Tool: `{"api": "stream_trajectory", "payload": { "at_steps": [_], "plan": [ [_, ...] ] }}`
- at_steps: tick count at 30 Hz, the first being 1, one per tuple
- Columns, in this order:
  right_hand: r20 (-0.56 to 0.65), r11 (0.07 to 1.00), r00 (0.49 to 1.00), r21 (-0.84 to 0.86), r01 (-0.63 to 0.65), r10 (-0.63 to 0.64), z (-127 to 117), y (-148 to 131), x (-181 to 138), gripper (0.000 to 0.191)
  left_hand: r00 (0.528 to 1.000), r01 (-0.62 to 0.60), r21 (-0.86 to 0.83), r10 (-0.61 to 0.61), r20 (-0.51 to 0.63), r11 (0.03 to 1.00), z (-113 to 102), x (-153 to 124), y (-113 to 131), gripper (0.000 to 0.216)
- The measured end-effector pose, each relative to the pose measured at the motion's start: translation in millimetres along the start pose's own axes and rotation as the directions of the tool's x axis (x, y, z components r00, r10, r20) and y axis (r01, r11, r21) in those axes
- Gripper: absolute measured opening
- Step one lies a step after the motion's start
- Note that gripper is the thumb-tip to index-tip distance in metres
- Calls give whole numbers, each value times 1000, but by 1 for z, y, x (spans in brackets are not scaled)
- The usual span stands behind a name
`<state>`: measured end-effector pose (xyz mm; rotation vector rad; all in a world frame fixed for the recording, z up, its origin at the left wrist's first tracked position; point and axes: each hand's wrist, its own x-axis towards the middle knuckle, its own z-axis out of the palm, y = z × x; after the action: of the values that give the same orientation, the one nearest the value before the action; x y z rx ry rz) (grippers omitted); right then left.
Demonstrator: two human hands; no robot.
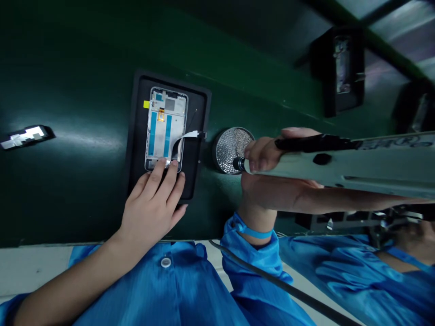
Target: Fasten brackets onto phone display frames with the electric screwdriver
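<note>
My left hand (152, 208) lies palm down with its fingers spread, the fingertips on the lower end of an opened phone (170, 122). The phone's inner frame shows blue strips, an orange flex piece and a dark and white ribbon cable (190, 134) sticking out to the right. It rests in a black tray (199, 176). My right hand (267, 154) is wrapped round the front of a pale electric screwdriver (340, 167). The screwdriver's dark tip reaches over a round metal dish (251, 132) of small screws; whether it touches them is hidden.
A small black part with silvery pieces (29, 136) lies far left on the green table (84, 190). Black holders (322, 72) stand upper right. A grey cable (272, 280) crosses below the table edge. At right is another person's blue sleeve (326, 262).
</note>
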<state>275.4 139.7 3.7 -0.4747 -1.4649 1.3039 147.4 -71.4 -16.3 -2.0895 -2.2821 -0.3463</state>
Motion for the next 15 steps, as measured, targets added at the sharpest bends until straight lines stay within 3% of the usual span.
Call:
{"api": "stream_trajectory", "payload": {
  "at_steps": [4,7,10,15],
  "plan": [
    [-16,1000,1000,17,25,-25,-1,4,-1,85,999,-20,-11,20,-50,1000,1,-6,-5,52],
    [-32,999,999,40,9,-7,3,2,-2,84,993,-57,2,57,-103,998,4,-6,-30,44],
    [9,994,999,100,-34,34,4,4,-2,85,992,-13,36,17,-126,999,12,25,-87,41],
    [39,971,994,210,-111,105,6,8,-3,84,983,166,-21,-168,-75,986,6,129,-199,51]
  ]
}}
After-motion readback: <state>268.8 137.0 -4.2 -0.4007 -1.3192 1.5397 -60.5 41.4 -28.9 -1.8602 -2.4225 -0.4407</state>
